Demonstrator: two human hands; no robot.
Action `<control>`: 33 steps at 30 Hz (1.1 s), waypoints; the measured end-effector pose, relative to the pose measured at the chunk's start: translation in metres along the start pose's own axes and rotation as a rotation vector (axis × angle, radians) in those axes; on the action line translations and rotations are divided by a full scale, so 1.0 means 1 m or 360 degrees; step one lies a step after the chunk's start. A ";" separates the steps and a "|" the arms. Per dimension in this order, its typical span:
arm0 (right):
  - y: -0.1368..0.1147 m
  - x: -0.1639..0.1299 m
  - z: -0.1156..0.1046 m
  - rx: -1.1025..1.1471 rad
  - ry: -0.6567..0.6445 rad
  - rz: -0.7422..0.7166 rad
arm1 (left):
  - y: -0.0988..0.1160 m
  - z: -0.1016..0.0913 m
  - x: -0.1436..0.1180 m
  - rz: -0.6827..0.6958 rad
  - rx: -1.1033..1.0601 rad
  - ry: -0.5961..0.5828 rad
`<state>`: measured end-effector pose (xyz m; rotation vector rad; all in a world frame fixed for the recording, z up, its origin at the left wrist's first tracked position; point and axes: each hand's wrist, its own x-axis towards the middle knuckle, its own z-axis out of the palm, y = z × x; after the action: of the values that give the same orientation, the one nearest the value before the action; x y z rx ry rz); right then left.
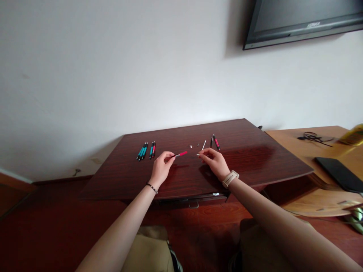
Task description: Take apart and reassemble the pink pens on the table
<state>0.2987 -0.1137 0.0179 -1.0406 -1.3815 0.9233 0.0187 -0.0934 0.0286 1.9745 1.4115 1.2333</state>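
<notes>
Red pen piece point(181, 153) sits pinched at its near end in the fingertips of the left hand point(162, 168), its free end pointing right across the dark wooden counter point(255, 158) and held just above the surface. Facing it, the right hand point(214, 161), a pale watch point(230, 178) on its wrist, has its fingers closed on a thin white refill point(198, 154) whose tip pokes out to the left, near the red piece but apart from it. Both forearms reach in from the bottom, the left one wearing a thin dark bracelet point(152, 187). Farther back, a red and black pen point(216, 142) and small loose parts point(203, 144) lie beyond the right hand, and a row of teal pens point(142, 151) lies beyond the left. At far right, a dark tablet point(338, 173) and a cable point(313, 137) rest on a lighter table point(286, 136); a screen point(303, 20) hangs on the wall.
</notes>
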 end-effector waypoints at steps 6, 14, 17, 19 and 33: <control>-0.007 -0.001 0.005 -0.0029 -0.0028 -0.0055 | 0.014 0.003 -0.010 0.0022 -0.0096 -0.0050; -0.008 -0.001 0.006 -0.0089 -0.0026 -0.0070 | 0.021 0.019 -0.007 0.0020 -0.0222 -0.0096; -0.009 -0.001 0.005 -0.0109 -0.0022 -0.0097 | 0.023 0.024 -0.008 0.0008 -0.0281 -0.0099; -0.011 -0.001 0.004 -0.0096 0.0014 -0.0092 | 0.025 0.026 -0.007 -0.0012 -0.0314 -0.0076; -0.017 0.000 0.000 -0.0106 -0.0074 -0.0189 | 0.028 0.028 -0.008 0.0011 -0.0256 -0.0146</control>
<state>0.2970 -0.1192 0.0339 -0.9811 -1.5052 0.8234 0.0565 -0.1076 0.0312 1.9028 1.2226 1.2035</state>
